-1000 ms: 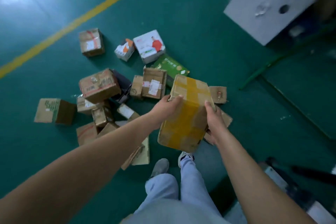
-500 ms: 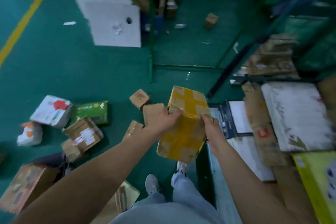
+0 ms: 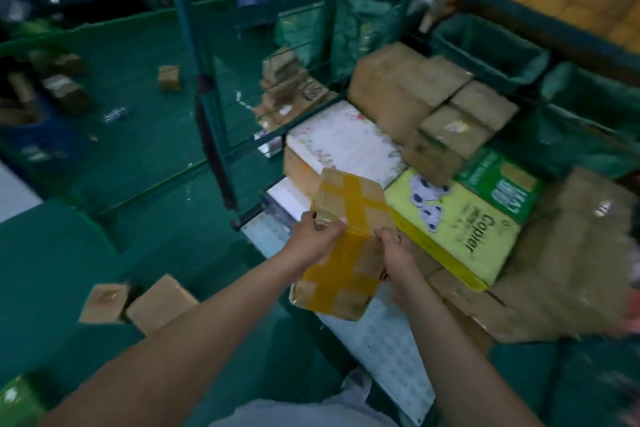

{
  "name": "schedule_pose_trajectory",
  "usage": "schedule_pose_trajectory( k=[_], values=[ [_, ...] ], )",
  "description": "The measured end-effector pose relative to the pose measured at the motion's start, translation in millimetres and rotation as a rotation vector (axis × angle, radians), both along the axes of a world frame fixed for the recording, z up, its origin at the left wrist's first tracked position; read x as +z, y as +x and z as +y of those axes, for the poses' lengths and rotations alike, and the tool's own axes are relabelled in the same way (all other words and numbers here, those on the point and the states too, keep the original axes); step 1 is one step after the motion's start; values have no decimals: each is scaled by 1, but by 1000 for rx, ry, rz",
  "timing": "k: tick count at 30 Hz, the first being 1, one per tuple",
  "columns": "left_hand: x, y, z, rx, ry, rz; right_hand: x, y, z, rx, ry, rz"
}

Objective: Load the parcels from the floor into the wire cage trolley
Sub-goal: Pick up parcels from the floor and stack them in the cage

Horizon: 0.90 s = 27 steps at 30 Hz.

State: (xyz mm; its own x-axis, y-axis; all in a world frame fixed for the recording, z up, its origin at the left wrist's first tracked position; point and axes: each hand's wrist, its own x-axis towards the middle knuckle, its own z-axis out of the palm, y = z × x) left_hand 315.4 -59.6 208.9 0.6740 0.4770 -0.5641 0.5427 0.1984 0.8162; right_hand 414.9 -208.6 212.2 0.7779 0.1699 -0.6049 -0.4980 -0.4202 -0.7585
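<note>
I hold a cardboard parcel (image 3: 346, 246) crossed with yellow tape between both hands, at the open front of the green wire cage trolley (image 3: 207, 107). My left hand (image 3: 317, 239) grips its left edge and my right hand (image 3: 398, 251) grips its right edge. The parcel hangs tilted above the trolley's front edge, over a pale dotted sheet (image 3: 377, 340). Inside the trolley lie a yellow copier-paper box (image 3: 453, 229), a white box (image 3: 346, 146), a green box (image 3: 502, 189) and brown cartons (image 3: 408, 87).
Two small brown parcels (image 3: 138, 302) lie on the green floor at lower left. More small boxes (image 3: 169, 78) sit farther back on the floor. Green sacks (image 3: 491, 48) hang beyond the trolley. A crumpled brown carton (image 3: 575, 253) fills the trolley's right side.
My view has swung right from the parcel pile on the floor to the trolley. Both hands carried the yellow-taped parcel along and it is now over the trolley's front.
</note>
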Motion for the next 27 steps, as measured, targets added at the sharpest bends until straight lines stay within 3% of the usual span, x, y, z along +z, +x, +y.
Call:
schedule_pose_trajectory(
  k=[8,15,20,27],
  values=[
    [44,173,-124,-388,297,-64,23,118,-145,-354,157,-81],
    [53,279,-205,-692,446,-132,17,187,-236,-558,337,105],
    [57,333,-244,-907,735,-175,-12,224,-262,-863,540,189],
    [49,416,-256,-1114,841,-242,-39,297,-261,-1096,661,149]
  ],
)
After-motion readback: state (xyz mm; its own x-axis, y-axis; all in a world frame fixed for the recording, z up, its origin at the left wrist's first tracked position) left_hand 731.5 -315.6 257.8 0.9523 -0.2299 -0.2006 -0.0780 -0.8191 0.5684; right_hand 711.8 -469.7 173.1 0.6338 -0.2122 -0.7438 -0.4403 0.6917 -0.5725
